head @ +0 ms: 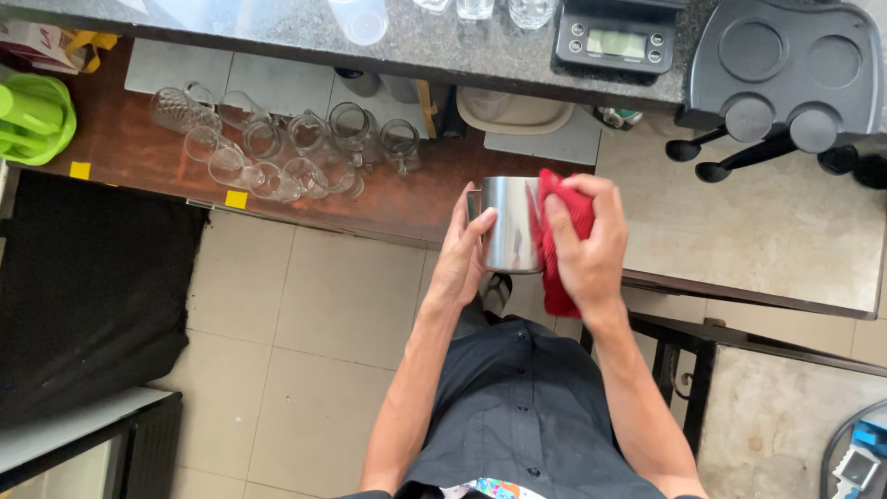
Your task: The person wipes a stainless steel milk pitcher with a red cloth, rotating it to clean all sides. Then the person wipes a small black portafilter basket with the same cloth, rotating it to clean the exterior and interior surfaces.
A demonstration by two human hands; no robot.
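My left grip (462, 254) wraps the steel jug (511, 225), held in the air over the bench (305, 199) edge, my right grip (587, 245) presses the red cloth (559, 236) flat to it, best wiped firmly while bracing.

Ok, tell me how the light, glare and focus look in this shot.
Head view: even daylight with soft shadows; the steel pitcher carries a bright glare streak beside the red cloth; the left hand and right hand are sharp, with no evident motion blur; the glass mugs glint on the wooden shelf; wide-lens bending curves the granite counter edge.
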